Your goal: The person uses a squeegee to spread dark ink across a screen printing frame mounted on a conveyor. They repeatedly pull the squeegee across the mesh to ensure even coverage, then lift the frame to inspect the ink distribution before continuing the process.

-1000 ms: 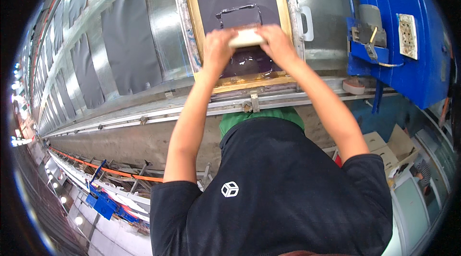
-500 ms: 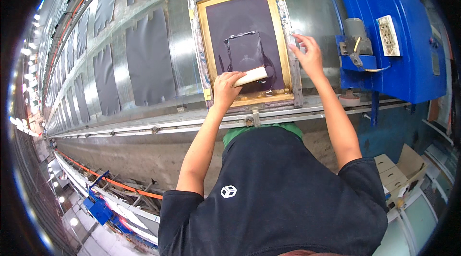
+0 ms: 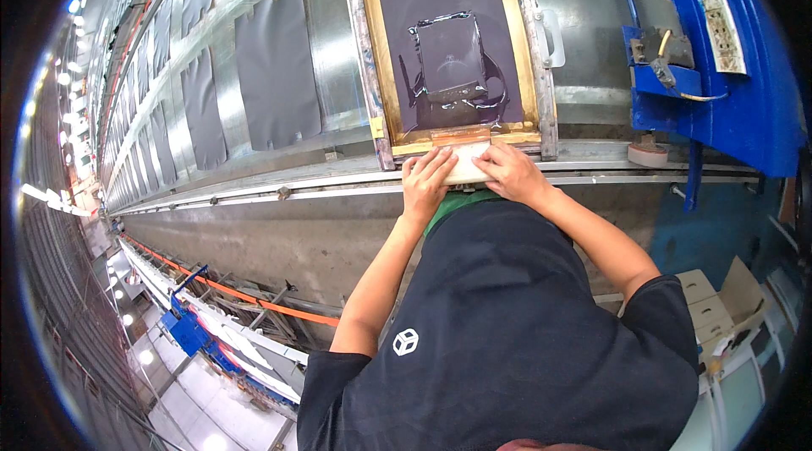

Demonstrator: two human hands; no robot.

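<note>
A framed printing screen (image 3: 367, 62) lies on the long metal table, with a yellowish border around its dark mesh. Wet, glossy dark ink (image 3: 459, 97) outlines a rectangle on the mesh and pools below it. At the screen's near edge, my left hand (image 3: 428, 183) and my right hand (image 3: 514, 173) grip the two ends of a squeegee (image 3: 463, 166). It has a pale wooden handle and an amber blade. The blade points away from me, over the near end of the screen; I cannot tell whether it touches the mesh. My fingers are closed on the wood.
Dark grey fabric pieces (image 3: 275, 71) lie in rows on the metal table (image 3: 334, 37) to the left. A white handle (image 3: 554, 38) sits at the screen's right side. Blue machinery (image 3: 761, 104) stands at the right. A metal rail (image 3: 338, 191) runs along the table's near edge.
My left hand has drawn the squeegee nearer, turning its blade away from me. My right hand has left the screen's right side and taken hold of the squeegee. The view has shifted.
</note>
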